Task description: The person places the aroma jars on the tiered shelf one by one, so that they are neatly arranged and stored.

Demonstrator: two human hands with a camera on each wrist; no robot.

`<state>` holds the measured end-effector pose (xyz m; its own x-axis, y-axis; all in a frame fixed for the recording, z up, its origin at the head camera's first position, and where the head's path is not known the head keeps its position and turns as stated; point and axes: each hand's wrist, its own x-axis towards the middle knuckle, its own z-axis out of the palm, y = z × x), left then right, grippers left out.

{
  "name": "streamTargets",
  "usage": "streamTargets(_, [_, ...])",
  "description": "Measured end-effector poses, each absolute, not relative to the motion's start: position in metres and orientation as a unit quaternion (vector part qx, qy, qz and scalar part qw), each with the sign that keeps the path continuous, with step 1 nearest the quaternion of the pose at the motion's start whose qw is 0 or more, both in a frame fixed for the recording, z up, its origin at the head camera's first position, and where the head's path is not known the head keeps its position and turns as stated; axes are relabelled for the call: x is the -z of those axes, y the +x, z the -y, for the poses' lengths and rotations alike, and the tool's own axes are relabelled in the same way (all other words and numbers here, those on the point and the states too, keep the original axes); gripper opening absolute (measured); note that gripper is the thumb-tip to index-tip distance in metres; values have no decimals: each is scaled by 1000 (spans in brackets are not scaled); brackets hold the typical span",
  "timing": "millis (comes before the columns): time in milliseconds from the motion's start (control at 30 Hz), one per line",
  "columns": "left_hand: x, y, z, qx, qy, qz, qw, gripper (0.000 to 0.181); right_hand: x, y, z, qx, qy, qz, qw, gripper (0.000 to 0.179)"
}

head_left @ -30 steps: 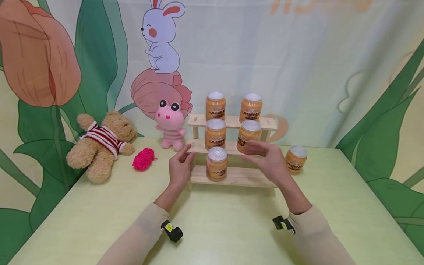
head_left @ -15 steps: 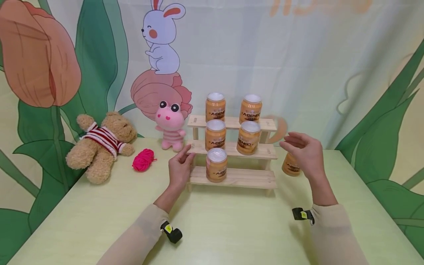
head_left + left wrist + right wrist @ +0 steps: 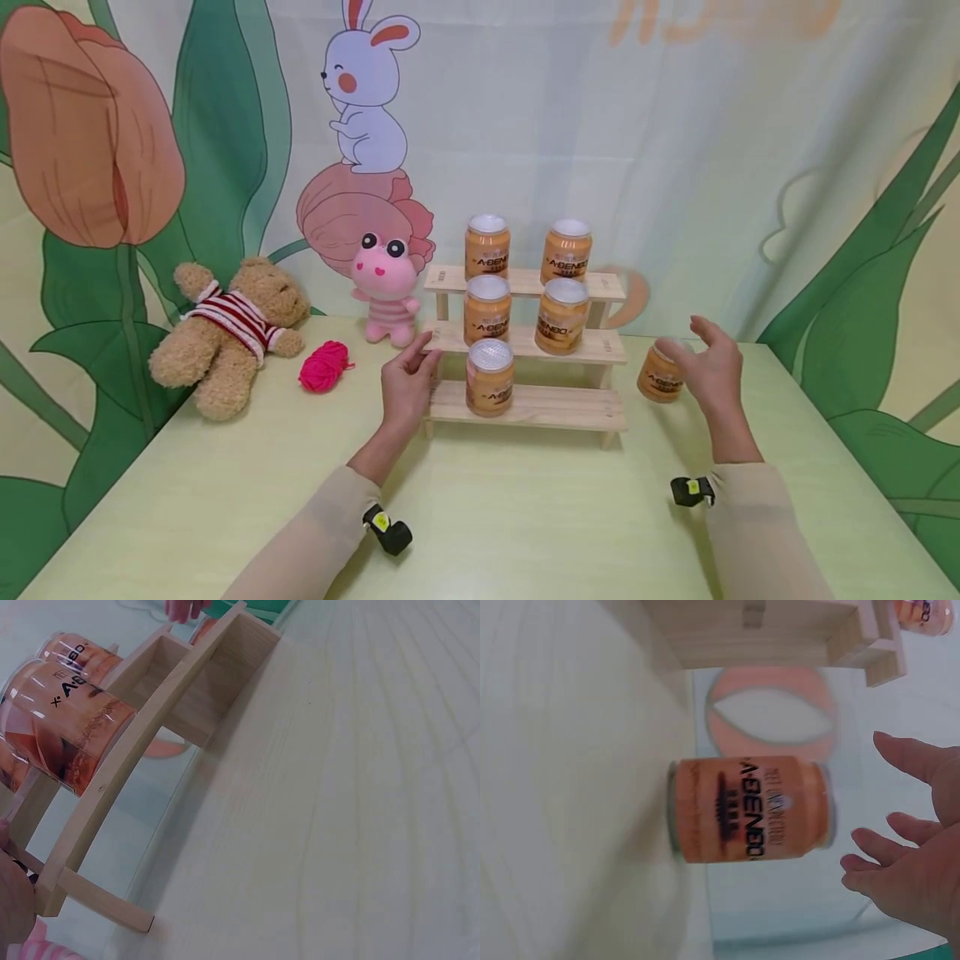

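A three-tier wooden display rack (image 3: 525,404) carries several orange cans with pale lids. Two stand on the top tier, two on the middle, and one can (image 3: 490,383) on the left of the bottom tier. My left hand (image 3: 407,387) holds the rack's left end, thumb and fingers at its side edge; in the left wrist view only part of this hand (image 3: 13,900) shows. Another can (image 3: 660,375) stands upright on the table right of the rack. My right hand (image 3: 716,379) is beside its lid, fingers spread; in the right wrist view a gap separates fingertips and can (image 3: 750,810).
Left of the rack stand a pink plush toy (image 3: 387,287), a pink yarn ball (image 3: 325,367) and a teddy bear (image 3: 232,333) in a striped sweater. A printed curtain (image 3: 712,167) hangs behind the pale table (image 3: 510,517).
My right hand has moved right, from the middle-tier can to the can on the table, and its fingers have spread. The left hand stays at the rack's end.
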<state>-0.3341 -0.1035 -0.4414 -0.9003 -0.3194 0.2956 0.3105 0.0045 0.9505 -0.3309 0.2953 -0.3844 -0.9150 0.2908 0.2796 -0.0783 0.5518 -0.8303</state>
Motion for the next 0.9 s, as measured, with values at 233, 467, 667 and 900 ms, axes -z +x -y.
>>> streamTargets(233, [440, -333, 103, 706, 3, 672, 223, 33, 402, -339, -304, -488, -91, 855, 148, 99])
streamTargets(467, [443, -335, 104, 711, -2, 666, 225, 33, 419, -346, -308, -503, -112, 851, 105, 102])
streamTargets(667, [442, -335, 104, 710, -4, 665, 230, 33, 429, -349, -313, -522, -120, 839, 100, 92])
streamTargets(900, [442, -335, 105, 707, -4, 668, 231, 32, 427, -349, -312, -539, -127, 827, 98, 82])
